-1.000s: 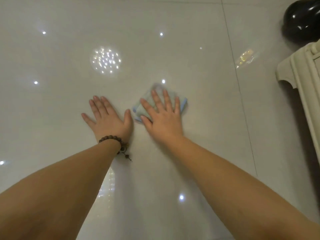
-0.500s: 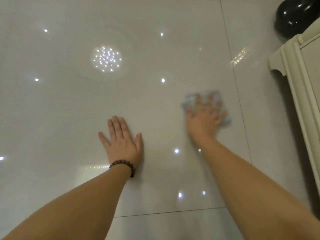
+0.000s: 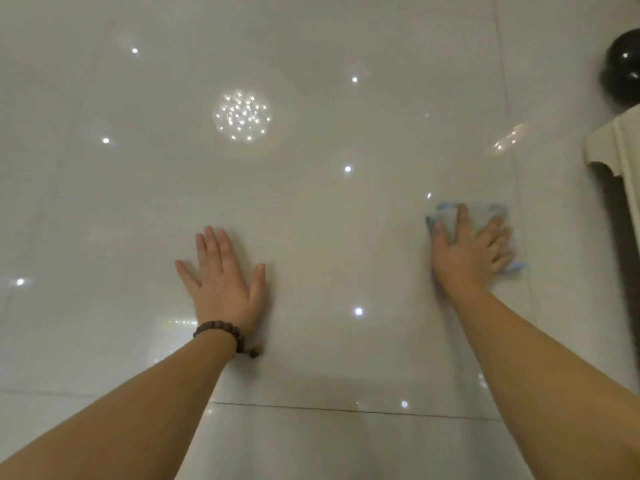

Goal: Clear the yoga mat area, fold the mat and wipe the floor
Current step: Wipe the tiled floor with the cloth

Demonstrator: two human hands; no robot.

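Now the right hand (image 3: pixel 471 252) presses the cloth (image 3: pixel 485 216) flat-fingered beside the cabinet (image 3: pixel 620 147), so keep even pressure while the open left hand (image 3: pixel 225 271) braces on the floor (image 3: pixel 346 237).

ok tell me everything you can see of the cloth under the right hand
The cloth is a small, thin, pale blue rag, looking soft and slightly blurred. It lies flat on the glossy light tile floor, near a grout line, toward the cream cabinet on the right. The right hand presses on it with spread, straight fingers, covering most of it; only its far edge, left corner and a bit by the little finger show. The left hand does not touch it.
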